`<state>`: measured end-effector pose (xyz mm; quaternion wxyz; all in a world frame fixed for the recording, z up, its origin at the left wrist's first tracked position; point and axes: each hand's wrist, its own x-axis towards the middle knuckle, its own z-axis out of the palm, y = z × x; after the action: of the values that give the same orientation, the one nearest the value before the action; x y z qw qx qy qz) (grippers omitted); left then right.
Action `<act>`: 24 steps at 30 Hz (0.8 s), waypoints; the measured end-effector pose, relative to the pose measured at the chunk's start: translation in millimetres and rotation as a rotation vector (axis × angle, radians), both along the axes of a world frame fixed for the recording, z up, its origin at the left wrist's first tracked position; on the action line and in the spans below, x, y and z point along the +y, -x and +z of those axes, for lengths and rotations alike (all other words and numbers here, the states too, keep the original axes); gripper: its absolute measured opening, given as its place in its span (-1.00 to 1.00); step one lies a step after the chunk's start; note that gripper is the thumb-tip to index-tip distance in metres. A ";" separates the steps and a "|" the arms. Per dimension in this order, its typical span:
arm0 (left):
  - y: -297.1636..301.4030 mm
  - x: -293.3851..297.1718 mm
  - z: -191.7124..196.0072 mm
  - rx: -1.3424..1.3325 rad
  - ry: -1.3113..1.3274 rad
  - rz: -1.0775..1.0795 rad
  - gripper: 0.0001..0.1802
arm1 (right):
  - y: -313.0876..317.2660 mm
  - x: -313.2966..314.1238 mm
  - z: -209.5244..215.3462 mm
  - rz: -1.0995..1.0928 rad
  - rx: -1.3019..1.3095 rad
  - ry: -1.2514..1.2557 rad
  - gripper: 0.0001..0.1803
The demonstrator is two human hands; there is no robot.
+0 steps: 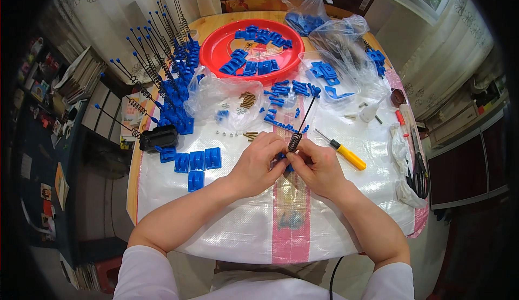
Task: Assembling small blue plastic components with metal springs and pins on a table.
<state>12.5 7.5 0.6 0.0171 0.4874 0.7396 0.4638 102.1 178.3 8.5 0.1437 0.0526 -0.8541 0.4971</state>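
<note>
Near the middle of the table, my left hand (260, 161) and my right hand (320, 166) meet, both closed around the lower end of a black coil-spring rod (295, 139). The rod leans up and to the right, and its thin wire ends in a blue tip (314, 90). Some blue plastic shows between and below my fingers, but most of that base is hidden. A screwdriver (348, 156) with a yellow handle lies just right of my right hand. Several brass pins (251, 136) lie beyond my left hand.
A red round tray (203, 56) with blue clips stands at the back. Many spring rods on blue bases (172, 91) crowd the left side. Blue brackets (196, 160) lie at the left, small blue parts (278, 91) ahead, plastic bags (346, 43) at the back right, scissors (419, 175) at the right edge.
</note>
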 end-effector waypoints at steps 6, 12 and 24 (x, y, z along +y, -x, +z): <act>-0.9 -0.2 -0.3 -0.023 0.010 0.002 -0.80 | -0.9 0.2 0.1 0.002 -0.016 0.014 -0.73; -1.0 -0.6 -0.2 -0.008 0.003 0.011 -0.79 | -0.3 -0.5 1.1 -0.001 -0.012 0.003 -0.74; -1.0 -0.7 -2.3 -0.014 -0.003 0.014 -0.81 | -1.1 -0.2 3.2 -0.007 -0.032 -0.038 -0.75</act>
<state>13.5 6.8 -1.6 0.0182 0.4790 0.7422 0.4684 103.2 178.1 11.7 0.1307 0.0442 -0.8657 0.4812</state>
